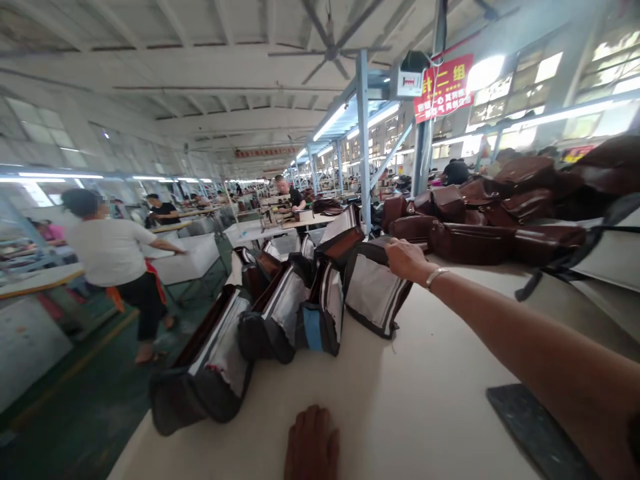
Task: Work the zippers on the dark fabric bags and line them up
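My right hand (pixel 407 260) reaches far forward over the white worktable (pixel 425 373), a bracelet on the wrist, its fingers closed on the top edge of a dark bag with a grey lining panel (pixel 373 290). That bag stands at the right end of a row of several similar unfinished bags (pixel 280 313) lined along the table's left edge. My left hand (pixel 313 443) rests palm down at the near edge of the table, fingers together and stretched flat, holding nothing.
A heap of brown leather bags (pixel 480 220) lies at the back right of the table. A dark mat (pixel 537 430) sits at the near right. A person in a white shirt (pixel 120 263) walks the green aisle at left; other workers sit at distant tables.
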### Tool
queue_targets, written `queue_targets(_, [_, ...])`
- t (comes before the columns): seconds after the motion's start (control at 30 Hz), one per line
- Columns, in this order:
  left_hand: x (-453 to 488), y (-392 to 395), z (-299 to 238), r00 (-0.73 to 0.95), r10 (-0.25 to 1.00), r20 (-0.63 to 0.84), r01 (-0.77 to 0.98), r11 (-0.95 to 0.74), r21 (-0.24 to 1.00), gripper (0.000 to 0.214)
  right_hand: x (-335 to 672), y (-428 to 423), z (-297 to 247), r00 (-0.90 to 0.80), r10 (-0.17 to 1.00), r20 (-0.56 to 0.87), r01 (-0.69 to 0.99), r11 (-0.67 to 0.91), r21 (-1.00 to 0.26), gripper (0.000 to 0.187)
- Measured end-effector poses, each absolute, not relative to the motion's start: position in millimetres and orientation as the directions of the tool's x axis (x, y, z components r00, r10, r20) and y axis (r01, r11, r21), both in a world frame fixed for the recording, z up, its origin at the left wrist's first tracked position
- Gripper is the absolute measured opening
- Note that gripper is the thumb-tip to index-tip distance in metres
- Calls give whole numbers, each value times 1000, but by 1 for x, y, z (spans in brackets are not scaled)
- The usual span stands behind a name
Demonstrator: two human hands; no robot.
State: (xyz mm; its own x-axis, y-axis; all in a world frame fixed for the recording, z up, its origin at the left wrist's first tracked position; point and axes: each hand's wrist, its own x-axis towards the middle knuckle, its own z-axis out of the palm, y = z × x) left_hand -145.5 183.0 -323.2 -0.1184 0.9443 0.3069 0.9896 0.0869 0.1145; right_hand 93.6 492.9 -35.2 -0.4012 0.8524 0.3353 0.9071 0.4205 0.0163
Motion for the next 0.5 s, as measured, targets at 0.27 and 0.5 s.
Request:
queue_targets(0.27, [-134, 169, -300, -114, 939, 323, 984, 62, 167, 26, 166, 441, -15, -475, 788, 392, 879, 408, 245, 15])
queue_targets(0.5, [-134, 167, -304, -128, 929, 346, 985, 78, 156, 27, 184, 422, 33, -753, 576, 318, 648, 566, 509, 15])
